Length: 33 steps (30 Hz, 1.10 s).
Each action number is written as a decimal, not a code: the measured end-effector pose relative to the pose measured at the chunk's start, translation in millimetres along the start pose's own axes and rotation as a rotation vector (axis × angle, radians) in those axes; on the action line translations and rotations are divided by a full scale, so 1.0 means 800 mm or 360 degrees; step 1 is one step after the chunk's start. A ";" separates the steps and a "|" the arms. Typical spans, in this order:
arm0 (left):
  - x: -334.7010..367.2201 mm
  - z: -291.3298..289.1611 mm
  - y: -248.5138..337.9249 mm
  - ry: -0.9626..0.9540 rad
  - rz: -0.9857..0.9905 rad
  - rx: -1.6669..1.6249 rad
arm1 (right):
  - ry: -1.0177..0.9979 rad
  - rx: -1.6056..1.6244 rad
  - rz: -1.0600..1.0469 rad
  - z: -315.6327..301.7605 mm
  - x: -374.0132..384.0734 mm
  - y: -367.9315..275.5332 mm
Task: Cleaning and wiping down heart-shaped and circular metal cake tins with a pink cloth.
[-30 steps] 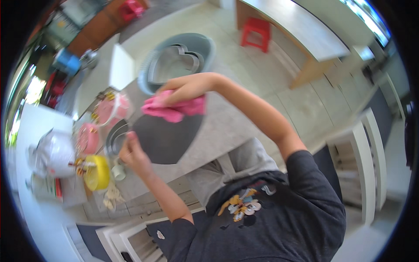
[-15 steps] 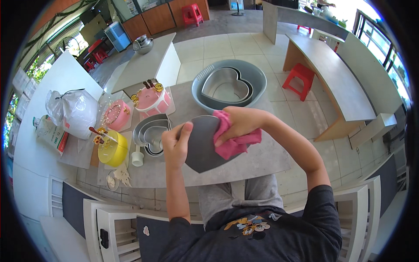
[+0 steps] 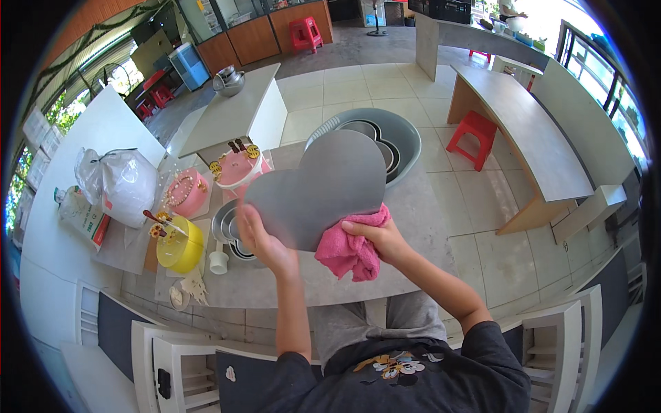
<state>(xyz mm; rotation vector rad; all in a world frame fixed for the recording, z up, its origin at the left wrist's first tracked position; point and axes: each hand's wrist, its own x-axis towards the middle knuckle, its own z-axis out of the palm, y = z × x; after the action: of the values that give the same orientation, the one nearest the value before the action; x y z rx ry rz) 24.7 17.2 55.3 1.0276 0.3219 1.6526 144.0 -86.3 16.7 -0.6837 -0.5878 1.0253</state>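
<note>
A grey metal heart-shaped cake pan [image 3: 320, 186] is held up over the table, its broad flat face toward me. My left hand [image 3: 265, 241] grips the pan's left lower edge, its fingertips blurred and partly hidden. A crumpled pink cloth [image 3: 351, 251] is bunched in my right hand [image 3: 379, 237], touching the pan's lower right edge. Behind the pan sits a blue-grey oval tub [image 3: 410, 138] with more heart-shaped pans [image 3: 387, 155] in it, partly covered from sight. Nested heart-shaped pans [image 3: 224, 224] lie left of my left hand.
Left on the table [image 3: 427, 255] stand a yellow cake [image 3: 182, 248], a pink cake [image 3: 189, 196] and a pink-and-white cake [image 3: 237, 168]. A white cup [image 3: 218, 262] is near the nested pans. A tied plastic bag [image 3: 127, 182] lies farther left. A red stool [image 3: 474, 138] stands beyond.
The heart-shaped pan has turned from a slant so its flat face shows fully. My right hand and the cloth have moved down to its lower edge. My left hand has shifted slightly left and down.
</note>
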 end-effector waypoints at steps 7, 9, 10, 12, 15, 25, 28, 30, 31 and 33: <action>0.026 -0.044 0.024 -0.0684 0.0166 0.0712 | -0.0278 -0.1568 -0.0068 -0.022 -0.005 -0.030; 0.014 -0.034 0.030 -0.1089 -0.0524 0.0075 | -0.0322 -0.1576 -0.0164 -0.025 -0.004 -0.033; 0.008 -0.034 0.027 -0.1065 -0.0527 0.0026 | -0.0322 -0.1627 -0.0145 -0.025 -0.004 -0.032; 0.009 -0.050 0.022 -0.1284 -0.0490 0.0422 | -0.0343 -0.1567 -0.0245 -0.028 -0.001 -0.027; 0.012 -0.068 0.022 -0.1380 -0.0794 0.0572 | -0.0387 -0.1576 -0.0019 -0.023 -0.009 -0.029; 0.005 -0.076 0.023 -0.0970 -0.0761 0.0387 | -0.0171 -0.0469 0.0144 -0.036 -0.004 -0.022; -0.011 -0.058 0.009 -0.0234 -0.0676 -0.0324 | -0.0151 0.0039 0.0123 -0.045 -0.005 -0.007; -0.019 -0.057 -0.001 -0.0173 -0.0644 -0.0327 | -0.0179 -0.0043 0.0122 -0.029 -0.008 0.003; -0.025 -0.053 -0.005 -0.0172 -0.0590 -0.0288 | -0.0184 0.0059 0.0087 -0.027 -0.009 0.006; -0.030 -0.056 -0.009 -0.0153 -0.0508 -0.0240 | -0.0101 -0.0013 0.0191 -0.029 -0.011 0.013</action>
<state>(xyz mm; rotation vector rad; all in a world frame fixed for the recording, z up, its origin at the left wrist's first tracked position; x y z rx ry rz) -4.0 11.4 13.2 0.8884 0.2773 1.3156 151.0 -96.2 -6.9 -0.7023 -0.6118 1.1601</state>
